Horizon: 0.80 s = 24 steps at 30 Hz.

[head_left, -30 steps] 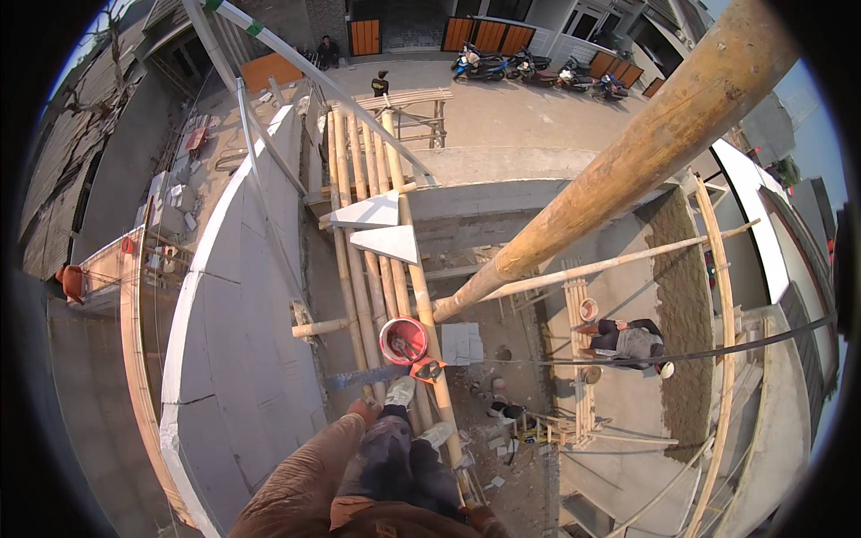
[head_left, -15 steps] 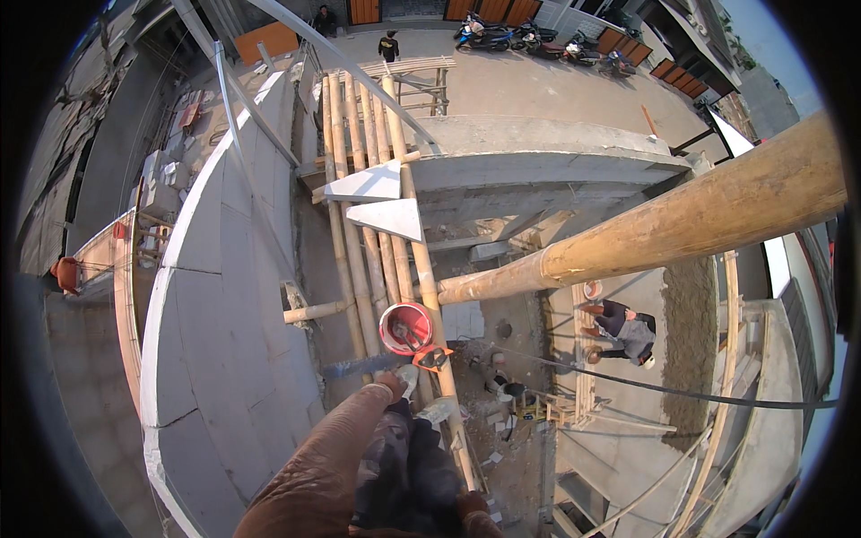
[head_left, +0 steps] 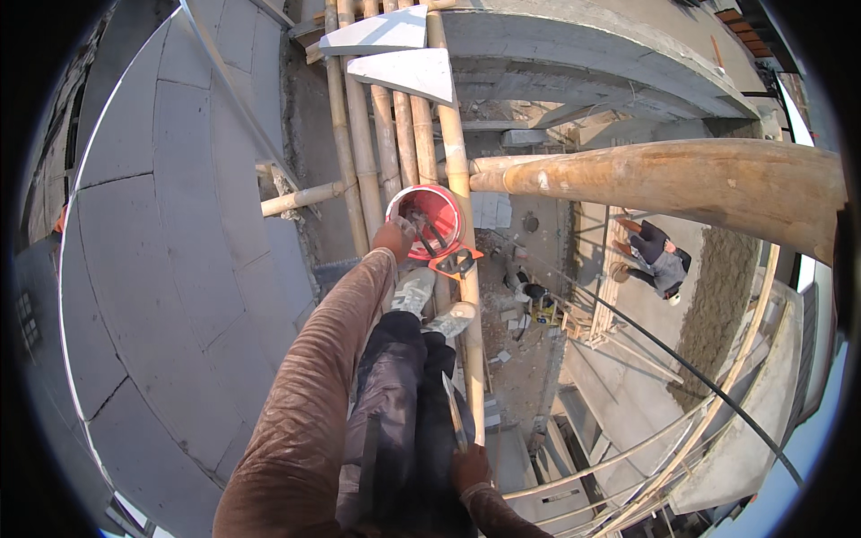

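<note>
My left hand (head_left: 395,236) reaches to the near-left rim of a red bucket (head_left: 456,204), its fingertips going inside; their grip is hidden. Inside the bucket lies a dark-handled tool (head_left: 432,231) coated with grey mortar. My right hand (head_left: 471,466), low beside my right leg, is closed around a thin flat-bladed tool (head_left: 455,408) that points forward. A handsaw's orange and black handle (head_left: 457,263) lies just on the near side of the bucket, by my shoes. The bucket rests on bamboo poles (head_left: 384,134).
Two white block wedges (head_left: 404,72) lie farther along the poles. A pale block wall (head_left: 197,269) rises on the left. A thick bamboo pole (head_left: 664,179) crosses at right. Far below, a person (head_left: 659,255) works beside wet mortar; a dark cable (head_left: 673,354) hangs across.
My view has tilted down and moved nearer the bucket. My left hand has gone from beside my shoes to the bucket. My right hand has risen into view with the flat-bladed tool.
</note>
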Motion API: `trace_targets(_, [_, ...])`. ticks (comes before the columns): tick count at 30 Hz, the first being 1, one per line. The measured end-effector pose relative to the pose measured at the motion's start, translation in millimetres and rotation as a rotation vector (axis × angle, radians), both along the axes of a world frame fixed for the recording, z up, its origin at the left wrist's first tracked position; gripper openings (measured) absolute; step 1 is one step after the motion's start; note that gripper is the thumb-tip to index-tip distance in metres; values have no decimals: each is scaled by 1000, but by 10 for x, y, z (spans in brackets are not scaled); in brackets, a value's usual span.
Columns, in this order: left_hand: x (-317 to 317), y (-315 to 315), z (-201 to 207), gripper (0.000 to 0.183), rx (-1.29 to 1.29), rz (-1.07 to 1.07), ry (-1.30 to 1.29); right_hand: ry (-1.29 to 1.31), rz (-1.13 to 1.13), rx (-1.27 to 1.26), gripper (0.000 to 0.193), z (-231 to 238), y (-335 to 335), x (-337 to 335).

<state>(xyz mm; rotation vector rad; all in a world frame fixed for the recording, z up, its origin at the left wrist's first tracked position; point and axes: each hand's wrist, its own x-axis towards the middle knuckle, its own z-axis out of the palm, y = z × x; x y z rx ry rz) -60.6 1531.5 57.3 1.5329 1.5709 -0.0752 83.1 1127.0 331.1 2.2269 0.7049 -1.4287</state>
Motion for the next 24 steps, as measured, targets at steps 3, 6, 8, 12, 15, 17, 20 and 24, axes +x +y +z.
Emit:
trace_targets(3, [141, 9, -557, 32, 59, -172, 8, 25, 23, 6, 42, 121, 107, 78])
trace_targets(6, [-192, -129, -1251, 35, 244, -376, 64, 201, 362, 100, 47, -161, -497, 130])
trace_targets(8, [674, -17, -966, 39, 146, -544, 18, -58, 247, -147, 45, -183, -189, 155])
trace_targets(12, [569, 315, -1018, 36, -82, -931, 220, 8, 306, 106, 41, -420, -501, 567])
trace_targets(15, [584, 402, -1247, 26, 5, -707, 288, -174, 49, 161, 38, -701, -527, 720])
trace_targets(17, [706, 491, -1314, 27, -186, -601, 401, -282, -48, 170, 34, -783, -403, 751])
trace_targets(20, [789, 450, -1606, 27, -175, -720, 383, -392, 256, 361, 32, -1174, -797, 902])
trace_targets(24, [704, 375, -1904, 27, -172, -754, 374, -510, 185, 474, 33, -1504, -631, 933])
